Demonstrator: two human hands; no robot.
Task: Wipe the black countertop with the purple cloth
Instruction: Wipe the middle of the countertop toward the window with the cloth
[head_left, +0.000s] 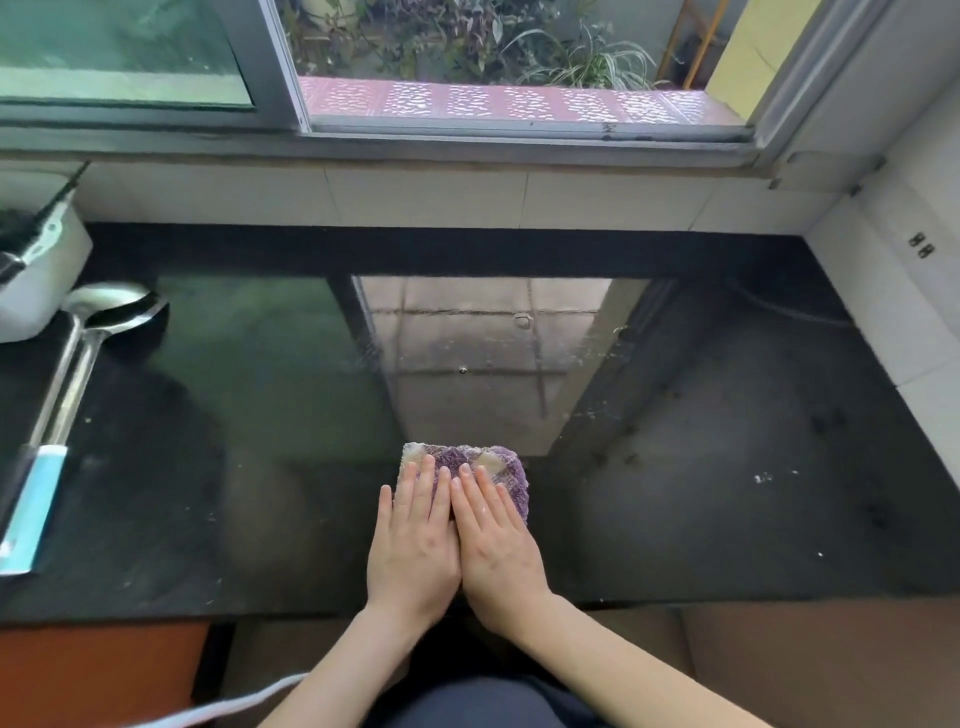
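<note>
A folded purple cloth with pale patches lies flat on the glossy black countertop, near its front edge at the middle. My left hand and my right hand lie side by side, palms down, fingers straight and pressed on the cloth's near half. The far edge of the cloth shows beyond my fingertips. The counter mirrors the window and carries pale crumbs and specks, mostly on its right half.
A large steel ladle lies at the left with a blue-and-white handle. A white container stands at the far left. White tiled walls bound the counter at the back and right, with a window above.
</note>
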